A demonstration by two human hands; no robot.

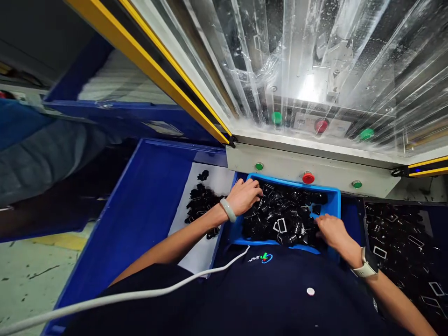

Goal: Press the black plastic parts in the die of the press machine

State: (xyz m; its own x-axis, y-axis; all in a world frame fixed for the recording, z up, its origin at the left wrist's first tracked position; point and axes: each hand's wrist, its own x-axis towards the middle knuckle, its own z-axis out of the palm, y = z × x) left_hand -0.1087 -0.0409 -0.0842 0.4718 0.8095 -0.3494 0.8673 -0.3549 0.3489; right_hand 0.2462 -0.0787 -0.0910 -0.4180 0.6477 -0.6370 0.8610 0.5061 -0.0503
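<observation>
A blue bin (294,181) sits right in front of my body, heaped with shiny black plastic parts (280,210), some carrying light rectangular frames. My left hand (245,197), with a pale bangle at its wrist, reaches over the bin's left side. Its fingers are curled down at the pile's edge; whatever they grip is hard to make out. On the right side, my right hand (333,233) is bent in over the heap, a watch on its wrist. Its fingers are drawn together against the black parts, and their tips are partly hidden.
Behind the bin stands a machine panel with a red button (308,177) and green buttons (259,166). Clear plastic curtains (297,56) hang above. More black parts lie on a white sheet (191,205) at left and in a right-hand container (399,242). A white cable (157,291) crosses my front.
</observation>
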